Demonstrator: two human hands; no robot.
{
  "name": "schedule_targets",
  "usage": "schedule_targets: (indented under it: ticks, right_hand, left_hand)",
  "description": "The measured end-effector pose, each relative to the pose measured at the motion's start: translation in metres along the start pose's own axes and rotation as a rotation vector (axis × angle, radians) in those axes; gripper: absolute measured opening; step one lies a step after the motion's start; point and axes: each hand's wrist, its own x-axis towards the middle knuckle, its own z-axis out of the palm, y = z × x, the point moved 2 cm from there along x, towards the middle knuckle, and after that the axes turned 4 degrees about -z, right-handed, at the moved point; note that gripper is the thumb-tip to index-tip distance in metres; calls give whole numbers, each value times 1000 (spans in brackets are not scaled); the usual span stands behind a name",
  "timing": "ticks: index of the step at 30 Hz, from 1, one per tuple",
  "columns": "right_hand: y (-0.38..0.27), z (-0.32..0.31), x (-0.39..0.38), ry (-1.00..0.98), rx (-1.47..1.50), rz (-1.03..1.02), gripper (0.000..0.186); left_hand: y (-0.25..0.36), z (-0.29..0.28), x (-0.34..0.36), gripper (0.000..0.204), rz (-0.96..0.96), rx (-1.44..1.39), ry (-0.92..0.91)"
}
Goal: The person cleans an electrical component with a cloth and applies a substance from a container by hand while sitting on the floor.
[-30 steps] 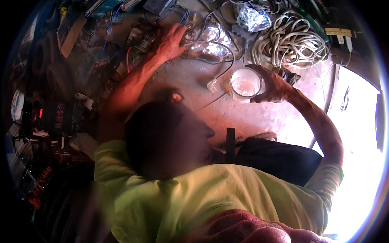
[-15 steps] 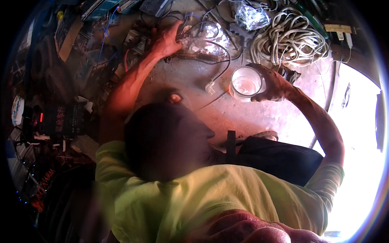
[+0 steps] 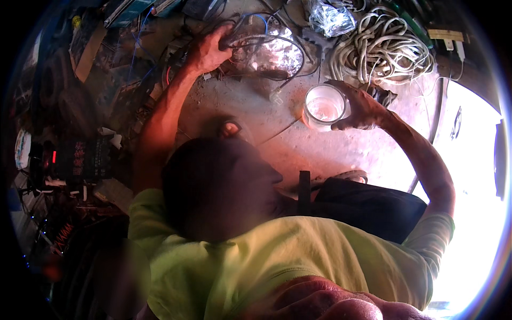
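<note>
Clear glass or plastic: gripping a round open cup (image 3: 323, 108) from its right side with the right hand (image 3: 364, 109), thumb and fingers curved around the wall, toward the right of a grey surface (image 3: 250, 104). Extending the left hand (image 3: 209, 52) at the upper left, thumb spread from the fingers, close to a black cable (image 3: 303, 56); cannot tell whether pinching it. To its right, a shiny silvery bundle (image 3: 274, 57); beyond the cup, coiled pale rope (image 3: 380, 52) and crumpled clear plastic (image 3: 330, 20).

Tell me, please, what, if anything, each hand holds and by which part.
The right hand holds the clear cup by its right side. The left hand is at dark cables; any grip there is unclear.
</note>
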Motion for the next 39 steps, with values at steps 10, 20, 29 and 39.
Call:
schedule_targets:
  ticks: [10, 20, 29, 39]
  right_hand:
    - [2, -3, 3, -8, -34, -23, 90]
    - [5, -5, 7, -24, 9, -34, 88]
    - [10, -5, 11, -43, -3, 31, 91]
    - [13, -5, 12, -46, 29, 78, 100]
  left_hand:
    - [-38, -29, -24, 47, -14, -444, -55]
    - [-50, -54, -35, 40, -198, -823, -68]
    - [-41, -89, -8, 16, -134, -1167, -231]
    - [-76, -141, 40, 22, -240, -1225, -398]
